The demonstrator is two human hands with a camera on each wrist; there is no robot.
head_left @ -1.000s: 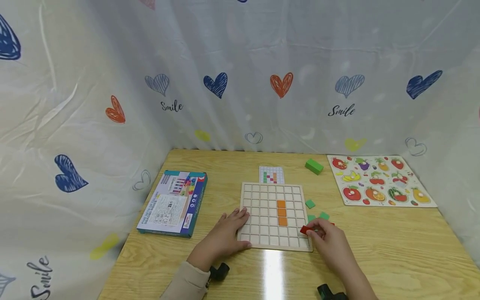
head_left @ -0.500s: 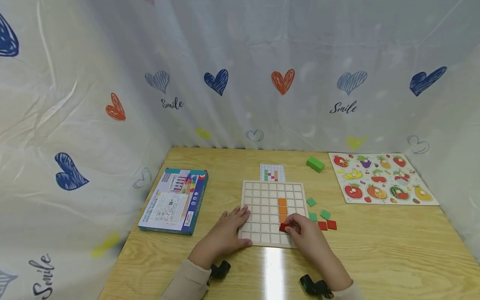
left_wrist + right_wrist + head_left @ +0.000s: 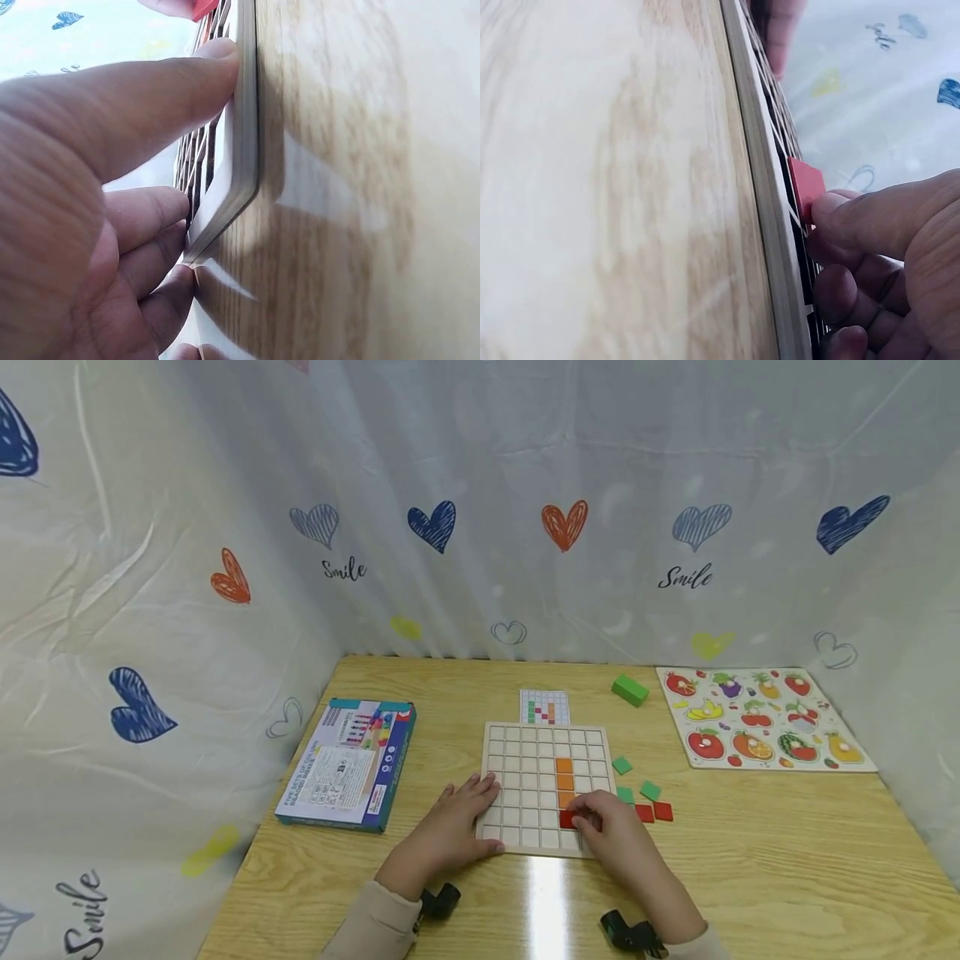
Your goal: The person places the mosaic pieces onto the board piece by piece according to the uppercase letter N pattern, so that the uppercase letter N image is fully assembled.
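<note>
A pale wooden grid board [image 3: 521, 797] lies on the table with orange tiles [image 3: 565, 782] in one column. My right hand [image 3: 617, 831] pinches a red square tile [image 3: 566, 819] between thumb and finger, at the cell just below the orange ones. In the right wrist view this red tile [image 3: 805, 182] stands tilted against the grid, its lower edge down at the cell. At the board's left side rests my left hand [image 3: 446, 828], fingers extended. The left wrist view has its thumb [image 3: 172, 94] lying on the front rim.
Right of the board lie loose green tiles [image 3: 622, 765] and two red tiles [image 3: 663, 811]. Behind it are a pattern card [image 3: 545, 707] and a green block [image 3: 630, 690]. A fruit puzzle board [image 3: 772, 752] lies right, a flat box [image 3: 345, 768] left.
My right hand has carried the red tile left from the board's right edge to below the orange column, then lowered it slightly toward the cell. The left hand has stayed in place.
</note>
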